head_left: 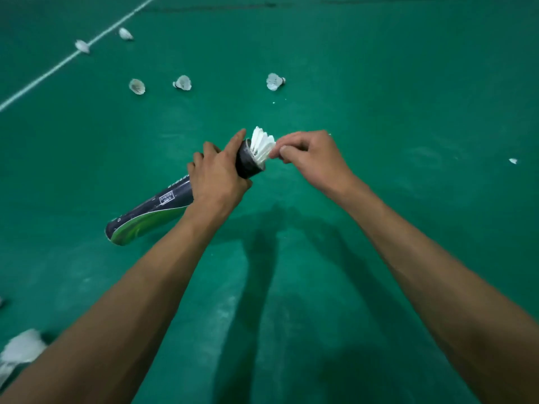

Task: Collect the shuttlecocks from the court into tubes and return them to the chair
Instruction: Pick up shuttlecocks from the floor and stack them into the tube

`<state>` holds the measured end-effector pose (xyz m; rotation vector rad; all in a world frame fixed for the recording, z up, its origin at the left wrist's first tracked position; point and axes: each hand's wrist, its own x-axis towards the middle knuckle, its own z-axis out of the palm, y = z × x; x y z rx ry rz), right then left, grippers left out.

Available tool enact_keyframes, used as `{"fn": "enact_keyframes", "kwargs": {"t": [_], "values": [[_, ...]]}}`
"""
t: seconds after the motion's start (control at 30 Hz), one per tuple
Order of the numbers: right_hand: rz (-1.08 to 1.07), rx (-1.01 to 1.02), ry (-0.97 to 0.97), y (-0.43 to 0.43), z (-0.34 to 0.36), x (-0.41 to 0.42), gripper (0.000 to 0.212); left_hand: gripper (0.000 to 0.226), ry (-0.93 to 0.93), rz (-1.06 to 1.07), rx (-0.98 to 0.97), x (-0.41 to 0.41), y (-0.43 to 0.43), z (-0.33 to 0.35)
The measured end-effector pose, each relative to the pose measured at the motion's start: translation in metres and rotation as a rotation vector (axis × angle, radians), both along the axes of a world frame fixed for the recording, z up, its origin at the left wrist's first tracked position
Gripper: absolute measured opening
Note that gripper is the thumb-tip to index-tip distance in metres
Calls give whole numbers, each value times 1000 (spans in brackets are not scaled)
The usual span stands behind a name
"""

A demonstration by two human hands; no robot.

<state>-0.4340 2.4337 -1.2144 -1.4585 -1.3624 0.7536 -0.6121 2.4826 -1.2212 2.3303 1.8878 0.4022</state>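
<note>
Court floor: the green court floor (408, 83) fills the view beneath me; a white painted line (58, 64) cuts across its upper left corner.
Tube: the long dark cardboard tube (151, 211), with a green-and-white panel on its side, is clear of the floor and tilted. Its open mouth points up and right, its closed end down and left.
Left hand: my left hand (217, 179) grips the tube just below the mouth, fingers wrapped round it and forefinger straight along the rim.
Right hand: my right hand (315, 158) is just beside the mouth, fingers curled. Thumb and fingertips pinch the feather edge of the shuttlecock there.
Shuttlecock in the mouth: the white feather shuttlecock (262, 144) sits cork-first in the tube, feathers sticking out.
Loose shuttlecocks: three lie ahead of me, well apart (275, 81) (183, 83) (136, 86); two more lie by the line (82, 46) (125, 33).
Bottom left corner: blurred white feathers (22, 345) beside my left forearm.
Far right: a small white scrap (513, 161) on the floor.
</note>
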Motion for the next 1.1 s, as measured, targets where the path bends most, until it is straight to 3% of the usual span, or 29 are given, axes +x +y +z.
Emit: {"fn": "enact_keyframes", "kwargs": {"t": [0.07,0.13,0.23,0.33,0.43,0.6,0.73,0.83,0.9,0.97,1.1], "values": [[130,-55,13,-3,12,-34,19,101,-49,7,10,-26,-3,13],[274,-95,150,-5,28,-72,21,98,-76,20,40,-62,-7,26],[327,-76,277,-5,55,-118,19,101,-81,67,81,-118,-19,43],[392,-55,115,1,74,-175,16,103,-103,130,86,-181,-34,61],[614,-150,-126,-5,86,-241,25,104,-129,167,58,-239,-49,76],[810,-370,-173,-12,99,-329,49,97,-153,157,32,-305,-71,87],[822,-426,-88,-5,92,-368,56,102,-152,204,2,-341,-75,85],[575,-291,29,0,74,-389,52,104,-166,258,-26,-362,-75,79],[439,-185,-27,3,61,-398,59,104,-143,281,-49,-372,-78,71],[476,-184,-93,0,53,-406,68,103,-115,290,-68,-380,-83,63],[627,-283,-112,-7,54,-417,66,103,-130,307,-74,-392,-90,52]]}}
